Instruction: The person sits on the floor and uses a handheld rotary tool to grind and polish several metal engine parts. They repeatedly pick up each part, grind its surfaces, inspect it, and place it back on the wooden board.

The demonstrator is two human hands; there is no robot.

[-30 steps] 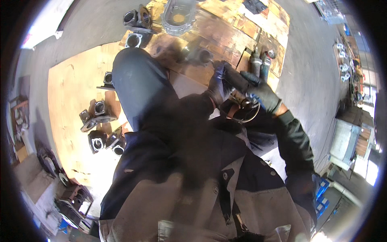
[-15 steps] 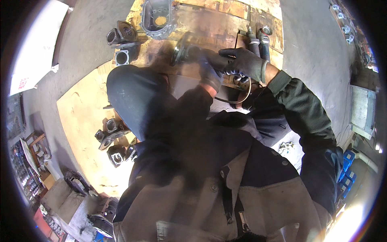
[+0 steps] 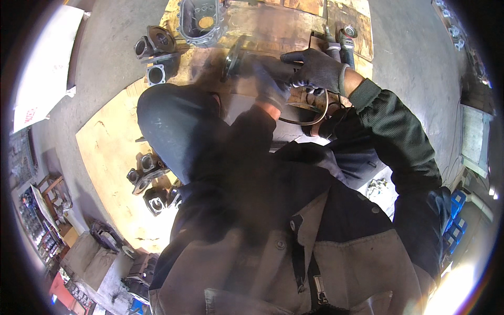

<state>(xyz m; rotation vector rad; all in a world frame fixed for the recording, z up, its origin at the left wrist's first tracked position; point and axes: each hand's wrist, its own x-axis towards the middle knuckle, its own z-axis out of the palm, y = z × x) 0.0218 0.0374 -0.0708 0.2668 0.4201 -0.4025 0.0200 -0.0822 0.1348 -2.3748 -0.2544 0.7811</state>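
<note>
Both my hands wear dark grey gloves and meet at a dark cylindrical piece with a round disc-like end (image 3: 231, 62) over the wooden work surface. Blur hides its exact kind. My left hand (image 3: 272, 90) is closed about its near side, the fingers partly smeared. At the piece's right end, my right hand (image 3: 321, 71) grips with curled fingers, the index stretched leftward along the top. A thin curved cable or hose (image 3: 326, 102) loops down from below my right hand.
A grey metal housing (image 3: 202, 21) stands at the far left of the planks. Flanged castings (image 3: 156, 75) sit beside my left knee, with several more castings (image 3: 142, 173) on a plywood sheet (image 3: 110, 152). An angle grinder (image 3: 347, 44) lies beyond my right hand.
The view has shifted slightly. My hands keep nearly the same hold on the piece, and nothing has been let go.
</note>
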